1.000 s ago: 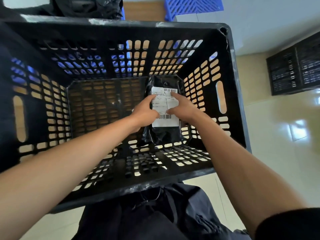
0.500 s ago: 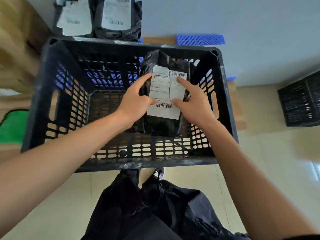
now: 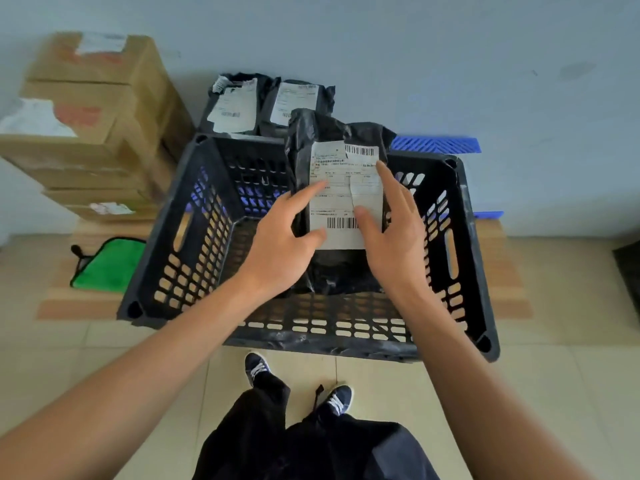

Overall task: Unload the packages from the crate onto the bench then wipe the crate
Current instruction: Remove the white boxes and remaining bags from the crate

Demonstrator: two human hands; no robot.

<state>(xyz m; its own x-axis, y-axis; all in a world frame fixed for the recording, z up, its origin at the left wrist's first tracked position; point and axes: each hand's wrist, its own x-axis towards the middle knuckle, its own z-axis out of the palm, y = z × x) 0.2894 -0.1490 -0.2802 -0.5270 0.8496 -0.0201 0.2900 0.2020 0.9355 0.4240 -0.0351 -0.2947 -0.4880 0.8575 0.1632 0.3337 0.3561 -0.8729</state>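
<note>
Above the black slatted crate (image 3: pixel 180 258), you hold a black package (image 3: pixel 332 271) upright between both hands, its white shipping label (image 3: pixel 346 192) facing you. Your left hand (image 3: pixel 280 251) grips the package's left edge: thumb pressed on the label's lower corner, index finger laid across the label, remaining fingers hidden behind the bag. Your right hand (image 3: pixel 394 237) takes the right edge, with the thumb on the label beside the lower barcode and the index finger extended up along the label's right margin. The package's lower end hangs within the crate's opening; its top stands above the far rim.

Crate interior, so far as visible past the package and your arms, shows only the perforated floor and walls. The crate sits on a low wooden worktop (image 3: pixel 509 282) against the wall.

Beyond the crate's far rim, two black labelled packages (image 3: pixel 270 102) lie side by side on the worktop. A green cloth (image 3: pixel 110 265) lies on the worktop just left of the crate. Stacked cardboard boxes (image 3: pixel 93 126) stand at far left. A blue slatted plastic item (image 3: pixel 436 145) shows behind the crate's right corner.
</note>
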